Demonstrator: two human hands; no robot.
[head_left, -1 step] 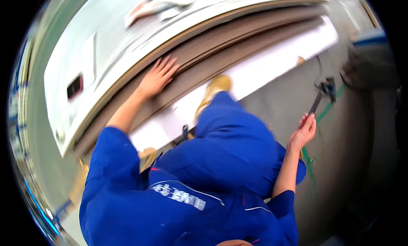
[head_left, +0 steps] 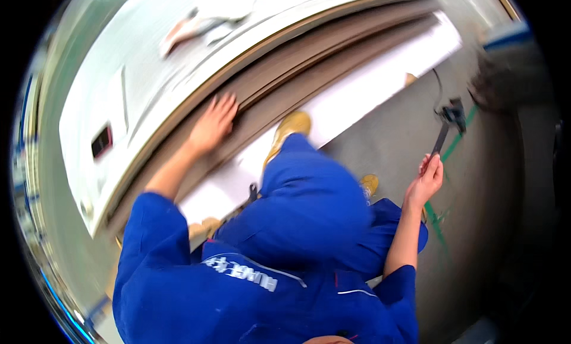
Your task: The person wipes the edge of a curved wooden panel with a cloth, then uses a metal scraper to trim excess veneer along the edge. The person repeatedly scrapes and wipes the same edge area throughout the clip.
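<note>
My left hand [head_left: 212, 125] lies with fingers stretched out on a long brown board [head_left: 262, 85], one of several stacked along the side below a white-topped surface. It presses or rests on the board without gripping it. Away to the right, over the floor, my right hand [head_left: 424, 180] is closed round the end of a dark, flat strip-like handle [head_left: 440, 139]. At the far end of that handle is a black head [head_left: 454, 115], too blurred to name. A thin dark cord or strap [head_left: 439, 85] curves beyond it.
A dark phone-like device [head_left: 102, 142] and a blurred pinkish-grey item [head_left: 181, 35] lie on the white surface [head_left: 143, 70]. My yellow shoe [head_left: 291, 129] is by the white lower sheet [head_left: 357, 100]. Green lines [head_left: 437, 225] mark the grey floor; a dark blue-topped object [head_left: 511, 76] stands right.
The boards and white surface have shifted slightly left in view, and my second yellow shoe now shows. My left hand remains on the boards; my right still holds the handle.
</note>
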